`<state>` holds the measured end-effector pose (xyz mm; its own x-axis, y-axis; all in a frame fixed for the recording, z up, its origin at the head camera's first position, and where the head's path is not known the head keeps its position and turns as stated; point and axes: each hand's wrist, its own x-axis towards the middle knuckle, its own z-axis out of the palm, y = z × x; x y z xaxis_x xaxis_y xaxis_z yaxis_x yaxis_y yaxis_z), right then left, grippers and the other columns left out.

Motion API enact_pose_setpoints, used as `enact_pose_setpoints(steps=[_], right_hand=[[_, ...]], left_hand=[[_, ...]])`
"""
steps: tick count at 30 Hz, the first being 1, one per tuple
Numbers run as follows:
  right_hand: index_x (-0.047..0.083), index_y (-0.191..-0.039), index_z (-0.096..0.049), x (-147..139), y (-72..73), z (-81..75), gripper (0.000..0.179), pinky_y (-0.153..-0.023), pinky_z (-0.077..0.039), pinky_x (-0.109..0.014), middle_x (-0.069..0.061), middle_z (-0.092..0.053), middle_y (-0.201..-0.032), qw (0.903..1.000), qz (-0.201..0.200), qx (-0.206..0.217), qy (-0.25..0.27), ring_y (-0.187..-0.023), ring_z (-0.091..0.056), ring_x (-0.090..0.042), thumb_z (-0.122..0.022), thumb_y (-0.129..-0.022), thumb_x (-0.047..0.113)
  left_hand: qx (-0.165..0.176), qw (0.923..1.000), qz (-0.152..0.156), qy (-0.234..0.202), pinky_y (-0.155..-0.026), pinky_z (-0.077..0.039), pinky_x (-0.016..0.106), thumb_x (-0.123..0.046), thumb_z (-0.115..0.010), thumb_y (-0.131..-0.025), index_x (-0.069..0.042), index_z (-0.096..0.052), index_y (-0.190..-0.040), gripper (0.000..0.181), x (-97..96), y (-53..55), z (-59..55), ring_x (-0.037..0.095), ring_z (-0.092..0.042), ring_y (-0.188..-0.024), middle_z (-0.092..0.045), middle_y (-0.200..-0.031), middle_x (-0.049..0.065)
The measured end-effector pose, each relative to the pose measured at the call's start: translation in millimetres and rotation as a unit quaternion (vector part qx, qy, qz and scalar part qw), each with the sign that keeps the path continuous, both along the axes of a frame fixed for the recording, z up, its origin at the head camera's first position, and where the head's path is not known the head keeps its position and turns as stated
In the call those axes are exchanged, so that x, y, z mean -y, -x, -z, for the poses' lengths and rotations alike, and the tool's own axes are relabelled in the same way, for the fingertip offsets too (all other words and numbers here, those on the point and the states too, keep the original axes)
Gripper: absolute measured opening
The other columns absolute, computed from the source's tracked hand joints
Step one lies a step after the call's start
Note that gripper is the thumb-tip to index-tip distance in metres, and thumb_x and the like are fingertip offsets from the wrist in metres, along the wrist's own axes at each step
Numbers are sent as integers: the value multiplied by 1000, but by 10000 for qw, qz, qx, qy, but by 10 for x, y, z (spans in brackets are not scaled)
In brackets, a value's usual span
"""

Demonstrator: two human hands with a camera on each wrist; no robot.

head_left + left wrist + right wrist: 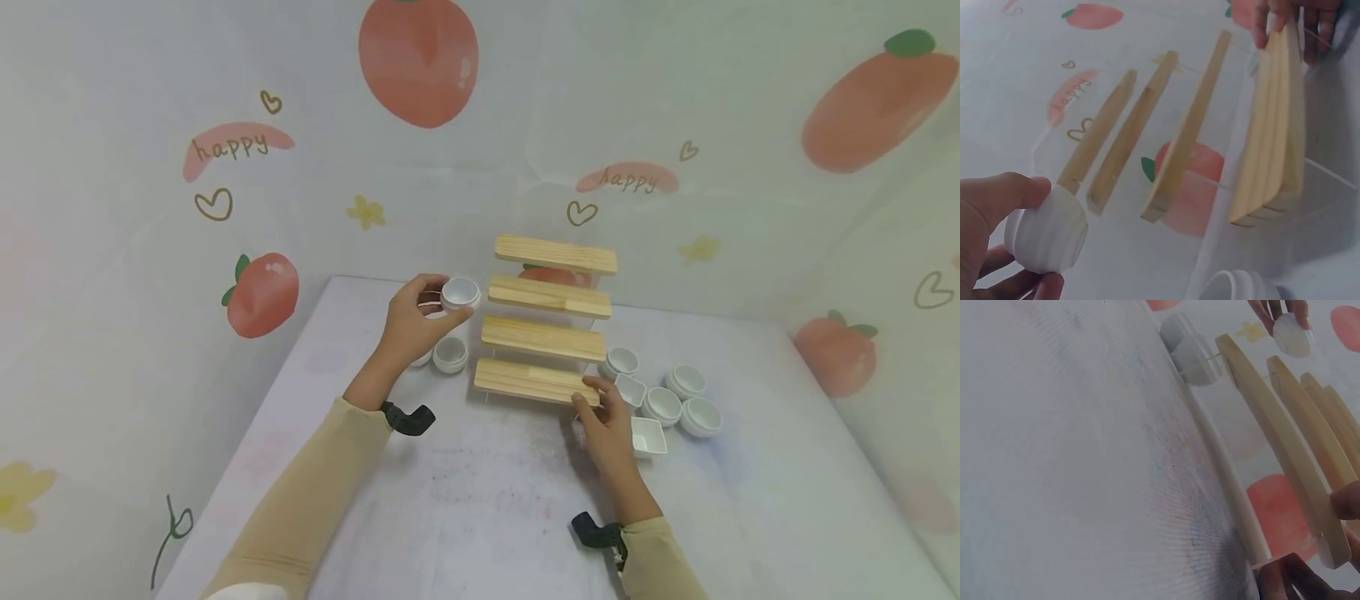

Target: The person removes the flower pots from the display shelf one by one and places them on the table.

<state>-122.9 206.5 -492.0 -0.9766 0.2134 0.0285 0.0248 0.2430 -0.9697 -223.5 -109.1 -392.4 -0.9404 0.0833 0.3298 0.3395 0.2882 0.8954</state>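
Observation:
My left hand [412, 321] holds a small white bowl [460, 293] with ribbed sides, raised to the left of a wooden tiered rack [543, 337]. Thumb and fingers are spread round the bowl [1050, 231] in the left wrist view. The rack carries several pale wooden boards, stepped one above another on thin clear supports. At the front right corner, my right hand [611, 433] grips the end of the lowest board [517, 379]. The right wrist view has its fingers round the end of that board [1291, 462].
Under my left hand, a white bowl [451, 356] stands on the white tabletop [465, 517], another partly hidden beside it. Right of the rack are several round white bowls [701, 417] and square white dishes [648, 437]. A fruit-printed backdrop [480, 192] rises behind.

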Motion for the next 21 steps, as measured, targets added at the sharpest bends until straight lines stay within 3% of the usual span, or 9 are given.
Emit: enact_pose_setpoints(steps=[13,21], right_hand=[[11,-145,-56,5,-6,-23,40,-81,-53,-16,-17,-53,-151,9999,0,168,-12,-100,-65,-11,-66,-107,17],[11,-149,-54,-21,7,-77,43,-84,-53,-16,-19,-44,-162,9993,-76,364,-61,-123,-64,-32,-64,-108,19]], left_hand=[[376,9993,-8,81,-104,-59,42,-20,-91,-85,-2,-63,-134,59,191,-214,189,29,-67,-121,-66,-130,13],[568,9980,2,288,-103,-59,45,-20,-93,-84,-3,-63,-131,59,307,-315,321,31,-68,-120,-66,-129,15]])
